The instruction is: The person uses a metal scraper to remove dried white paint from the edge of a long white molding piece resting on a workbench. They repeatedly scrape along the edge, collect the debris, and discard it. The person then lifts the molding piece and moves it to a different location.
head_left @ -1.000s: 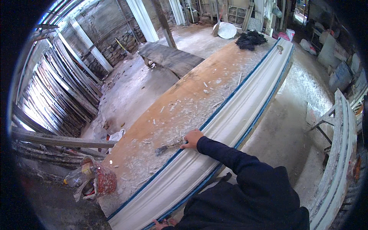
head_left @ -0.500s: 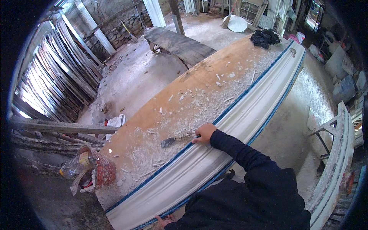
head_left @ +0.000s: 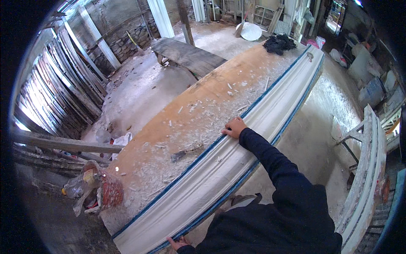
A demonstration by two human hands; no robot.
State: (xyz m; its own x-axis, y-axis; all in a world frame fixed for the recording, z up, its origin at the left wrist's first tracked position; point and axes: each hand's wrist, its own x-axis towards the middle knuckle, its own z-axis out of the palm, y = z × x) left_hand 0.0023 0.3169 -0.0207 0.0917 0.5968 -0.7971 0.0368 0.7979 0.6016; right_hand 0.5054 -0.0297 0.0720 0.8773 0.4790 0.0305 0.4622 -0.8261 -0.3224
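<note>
Right hand (head_left: 235, 127) lies flat, fingers spread, on the white moulding's (head_left: 220, 169) upper edge mid-frame, left hand (head_left: 179, 243) hooks its lower edge, scraper (head_left: 186, 152) lying apart.

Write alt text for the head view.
A person's right hand rests on the far edge of a long white plaster moulding lying on a debris-strewn wooden table. Their left hand grips its near edge, and a scraper lies loose on the table.
</note>
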